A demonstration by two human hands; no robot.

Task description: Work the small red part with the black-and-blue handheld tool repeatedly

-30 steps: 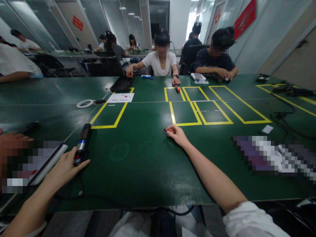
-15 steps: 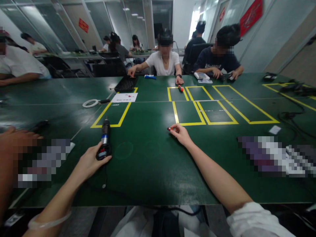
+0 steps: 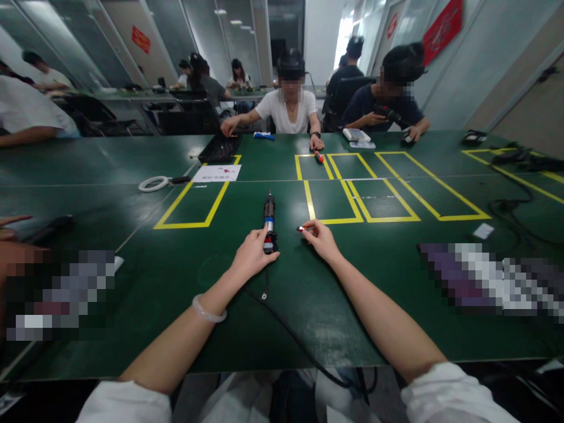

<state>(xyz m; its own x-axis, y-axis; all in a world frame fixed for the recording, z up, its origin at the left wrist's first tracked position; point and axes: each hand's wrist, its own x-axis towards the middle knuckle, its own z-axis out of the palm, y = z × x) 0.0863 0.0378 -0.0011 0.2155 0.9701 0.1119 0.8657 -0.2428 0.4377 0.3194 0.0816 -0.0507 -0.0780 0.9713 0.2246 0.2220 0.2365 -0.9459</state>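
Left hand (image 3: 252, 257) is closed around the rear end of the screwdriver (image 3: 268, 220), at the centre of the green table (image 3: 229, 329) and just left of the yellow boxes (image 3: 352, 200). The tool's long axis runs straight away from the person. Its bit points to the far side, and its cable (image 3: 291, 335) trails back over the near edge. Right hand (image 3: 324, 239), just beside the tool, pinches a small red piece (image 3: 301, 228) between thumb and fingertip, low at the table surface.
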